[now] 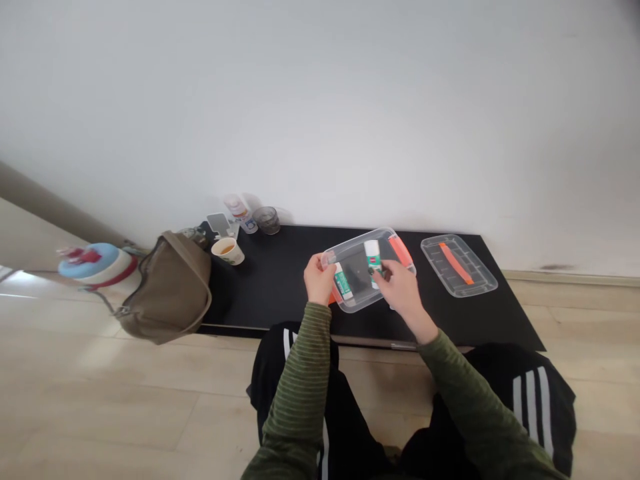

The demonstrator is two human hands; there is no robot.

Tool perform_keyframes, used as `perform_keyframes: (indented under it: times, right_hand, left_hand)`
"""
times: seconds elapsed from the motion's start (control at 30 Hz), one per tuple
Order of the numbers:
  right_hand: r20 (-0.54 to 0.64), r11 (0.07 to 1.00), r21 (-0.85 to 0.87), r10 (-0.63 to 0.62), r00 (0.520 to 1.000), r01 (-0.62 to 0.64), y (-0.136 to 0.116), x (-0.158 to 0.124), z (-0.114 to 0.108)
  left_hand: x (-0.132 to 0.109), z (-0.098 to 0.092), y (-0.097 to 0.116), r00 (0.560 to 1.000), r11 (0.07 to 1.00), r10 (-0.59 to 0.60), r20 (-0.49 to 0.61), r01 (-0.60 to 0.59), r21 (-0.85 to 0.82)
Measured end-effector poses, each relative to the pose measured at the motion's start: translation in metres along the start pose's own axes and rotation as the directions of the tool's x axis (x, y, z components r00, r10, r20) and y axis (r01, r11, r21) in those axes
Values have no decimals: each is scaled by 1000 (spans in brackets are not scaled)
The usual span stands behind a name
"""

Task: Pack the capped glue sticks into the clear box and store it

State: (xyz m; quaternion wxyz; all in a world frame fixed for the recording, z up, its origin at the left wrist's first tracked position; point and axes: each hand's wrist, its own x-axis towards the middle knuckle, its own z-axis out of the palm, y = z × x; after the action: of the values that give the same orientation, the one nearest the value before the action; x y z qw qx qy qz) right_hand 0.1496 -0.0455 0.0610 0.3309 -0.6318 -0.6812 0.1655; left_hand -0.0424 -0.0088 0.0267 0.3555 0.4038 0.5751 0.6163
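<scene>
Box [356, 261] of clear plastic, with orange latches, lies at the black bench [273, 287] before the person. At the box's left end, the left hand [319, 279] has its grip closed on the upper end of a green-and-white tube [343, 283], which lies slantwise within the box's outline; whether its fingers also press the box's rim cannot be told. Over the box's right half, the right hand [401, 293] has its grip pinched round a second tube [373, 251], upright in view, white at the top with a red mark on its green label. To the box's right, apart from it, lies a clear lid [477, 275] with an orange handle [455, 262]. To the box's left are a paper cup [229, 252] with amber liquid, a dark glass [267, 220], a white spray bottle [243, 215] and, farthest off, a brown bag [167, 287].
</scene>
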Motion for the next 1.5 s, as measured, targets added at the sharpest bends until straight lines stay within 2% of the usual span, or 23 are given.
perform_keyframes:
  times: [0.13, 0.23, 0.3, 0.47, 0.6, 0.83, 0.9, 0.97, 1.03, 1.07, 1.1, 1.17, 1.23, 1.3, 1.5]
  right_hand:
    - [255, 966, -258, 57, 965, 12, -18, 27, 31]
    - [412, 908, -416, 138, 901, 51, -22, 36, 47]
    - [470, 886, -459, 175, 865, 70, -23, 39, 53]
    - [509, 880, -462, 166, 845, 105, -24, 39, 57]
    - [527, 876, -468, 171, 832, 116, -20, 36, 59]
    - [506, 888, -450, 170, 846, 91, -16, 35, 61]
    - [479, 893, -442, 158, 864, 82, -20, 33, 57]
    - [372, 928, -361, 52, 927, 92, -21, 26, 50]
    - [156, 970, -198, -107, 982, 137, -17, 13, 43]
    - [19, 981, -115, -156, 988, 157, -12, 5, 40]
    - [-115, 986, -49, -162, 980, 158, -4, -4, 38]
    - [-318, 997, 29, -63, 946, 76, 15, -23, 34]
    - [-433, 996, 77, 76, 898, -47, 38, -37, 30]
    - [-455, 986, 78, 167, 875, -148, 59, -46, 27]
    - [-320, 949, -134, 232, 918, -287, 96, -46, 24]
  left_hand:
    - [0, -2, -3, 999, 998, 39, 17, -40, 42]
    - [-1, -1, -2, 999, 996, 46, 14, -47, 70]
    - [-1, -1, 0, 999, 995, 47, 8, -47, 85]
    - [-2, 0, 2, 999, 996, 42, -8, -42, 81]
    - [-4, 0, 3, 998, 987, 56, -28, -51, 153]
    - [-6, 1, 3, 997, 987, 73, -11, -71, 146]
    - [-5, 1, 2, 997, 986, 71, -9, -69, 149]
    - [-3, 1, 2, 997, 986, 71, -10, -69, 150]
    - [-2, 0, 1, 997, 986, 76, -18, -73, 149]
    - [-1, 0, 1, 997, 987, 76, -26, -72, 144]
    - [-1, 0, 0, 997, 988, 72, -32, -67, 137]
    - [-1, 0, 0, 998, 991, 54, -40, -48, 123]
    - [-1, 1, 0, 998, 992, 38, -40, -33, 121]
    - [-2, 1, 0, 998, 991, 39, -41, -33, 128]
    - [1, 1, -2, 997, 992, 36, -71, -27, 121]
